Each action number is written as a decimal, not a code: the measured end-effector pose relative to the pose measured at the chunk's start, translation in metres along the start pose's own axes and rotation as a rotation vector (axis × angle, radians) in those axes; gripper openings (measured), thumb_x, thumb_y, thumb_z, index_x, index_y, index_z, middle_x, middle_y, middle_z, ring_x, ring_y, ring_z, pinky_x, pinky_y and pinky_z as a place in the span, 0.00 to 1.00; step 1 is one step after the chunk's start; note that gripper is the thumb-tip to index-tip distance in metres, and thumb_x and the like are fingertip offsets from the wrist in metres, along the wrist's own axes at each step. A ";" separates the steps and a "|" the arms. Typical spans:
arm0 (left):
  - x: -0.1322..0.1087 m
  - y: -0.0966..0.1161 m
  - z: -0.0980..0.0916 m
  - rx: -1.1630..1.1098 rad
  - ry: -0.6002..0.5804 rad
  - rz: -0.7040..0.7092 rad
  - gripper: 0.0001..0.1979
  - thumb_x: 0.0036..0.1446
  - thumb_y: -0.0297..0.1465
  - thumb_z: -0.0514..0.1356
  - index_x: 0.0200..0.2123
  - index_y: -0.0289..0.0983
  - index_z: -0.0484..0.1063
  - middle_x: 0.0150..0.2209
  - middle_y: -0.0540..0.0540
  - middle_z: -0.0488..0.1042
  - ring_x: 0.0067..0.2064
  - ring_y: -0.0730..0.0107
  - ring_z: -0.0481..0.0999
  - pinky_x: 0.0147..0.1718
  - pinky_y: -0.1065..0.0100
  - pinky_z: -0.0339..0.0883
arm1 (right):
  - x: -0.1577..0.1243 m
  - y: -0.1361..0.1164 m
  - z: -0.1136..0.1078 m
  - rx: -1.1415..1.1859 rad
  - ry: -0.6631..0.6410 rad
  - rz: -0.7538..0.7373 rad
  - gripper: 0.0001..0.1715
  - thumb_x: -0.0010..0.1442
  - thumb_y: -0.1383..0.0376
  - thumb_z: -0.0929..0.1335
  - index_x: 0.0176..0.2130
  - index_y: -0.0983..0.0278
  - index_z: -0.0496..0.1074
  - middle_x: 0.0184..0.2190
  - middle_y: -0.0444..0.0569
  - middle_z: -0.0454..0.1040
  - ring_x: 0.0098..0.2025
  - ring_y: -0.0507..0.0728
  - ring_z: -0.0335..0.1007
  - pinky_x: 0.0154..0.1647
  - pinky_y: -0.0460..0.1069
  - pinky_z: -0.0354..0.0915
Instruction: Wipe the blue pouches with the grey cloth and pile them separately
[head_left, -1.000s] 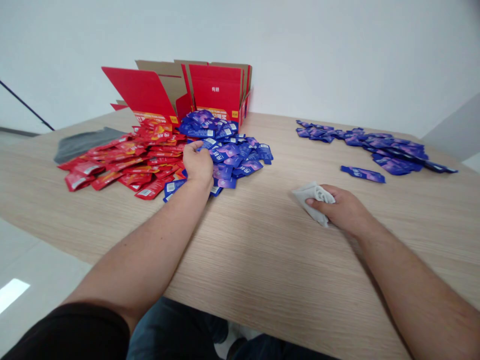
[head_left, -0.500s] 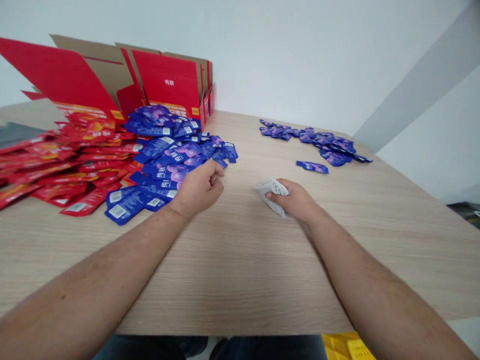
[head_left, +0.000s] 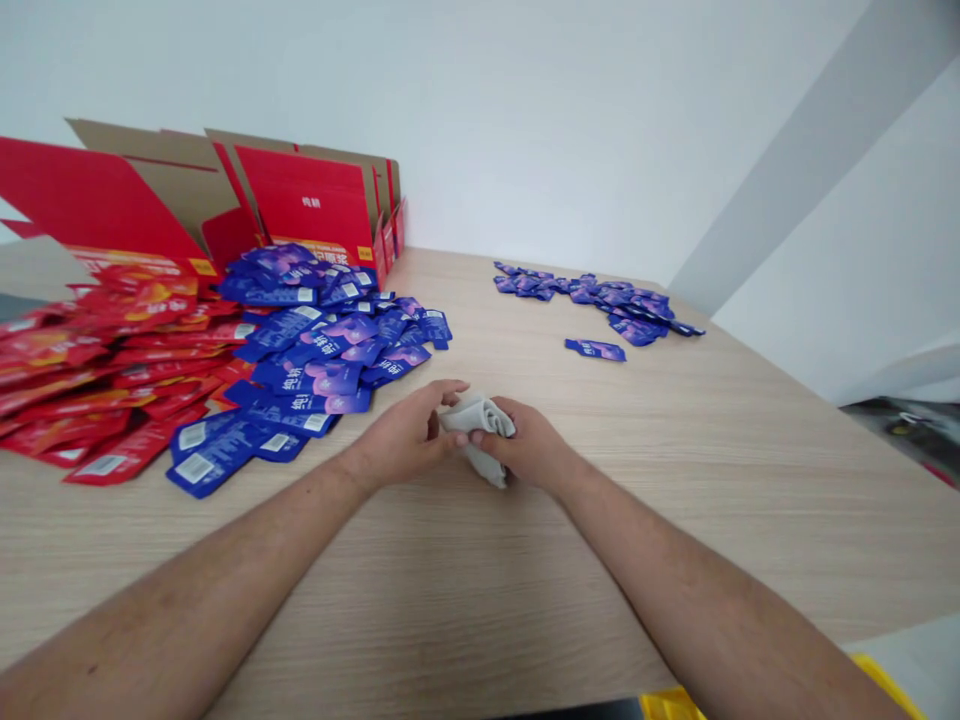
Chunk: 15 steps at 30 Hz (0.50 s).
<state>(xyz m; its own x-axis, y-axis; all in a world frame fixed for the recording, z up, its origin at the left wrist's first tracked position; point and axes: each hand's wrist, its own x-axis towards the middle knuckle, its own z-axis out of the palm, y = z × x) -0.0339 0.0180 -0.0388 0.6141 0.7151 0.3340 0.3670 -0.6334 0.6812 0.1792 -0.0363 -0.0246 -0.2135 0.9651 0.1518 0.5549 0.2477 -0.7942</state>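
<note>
A folded whitish-grey cloth [head_left: 484, 455] is held over the middle of the table. My right hand [head_left: 529, 440] grips its right side, with the thumb pressed across the front of the folds. My left hand [head_left: 412, 430] is at the cloth's left end, thumb against the front and index finger reaching behind the upper edge; its other fingers are partly hidden. Left of my left hand spreads a heap of blue and purple sachets [head_left: 315, 375], several with white barcode labels. Beyond my hands, to the right, lies a single blue sachet [head_left: 595, 350].
Red sachets [head_left: 127, 360] are piled at the left. Open red cardboard boxes [head_left: 307, 200] stand behind both piles, near the wall. A row of blue sachets [head_left: 592, 292] runs along the table's back right. A yellow plastic object [head_left: 671, 705] shows below the front edge.
My right hand has brought the cloth left and nearer to me. My left hand has moved from beside the blue pile to meet it at the cloth. The camera view has shifted slightly.
</note>
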 end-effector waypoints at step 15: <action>0.006 -0.002 -0.005 0.072 -0.024 -0.188 0.18 0.63 0.40 0.53 0.49 0.38 0.74 0.46 0.43 0.81 0.48 0.57 0.80 0.48 0.57 0.72 | 0.006 0.024 0.004 -0.051 0.150 -0.041 0.20 0.63 0.61 0.70 0.53 0.65 0.75 0.42 0.52 0.76 0.41 0.56 0.71 0.45 0.53 0.68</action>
<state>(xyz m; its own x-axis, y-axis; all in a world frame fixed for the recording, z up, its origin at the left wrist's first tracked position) -0.0347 0.0254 -0.0350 0.5459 0.8162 0.1892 0.5256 -0.5094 0.6814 0.1880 -0.0253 -0.0456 -0.1167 0.9550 0.2726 0.5891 0.2876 -0.7552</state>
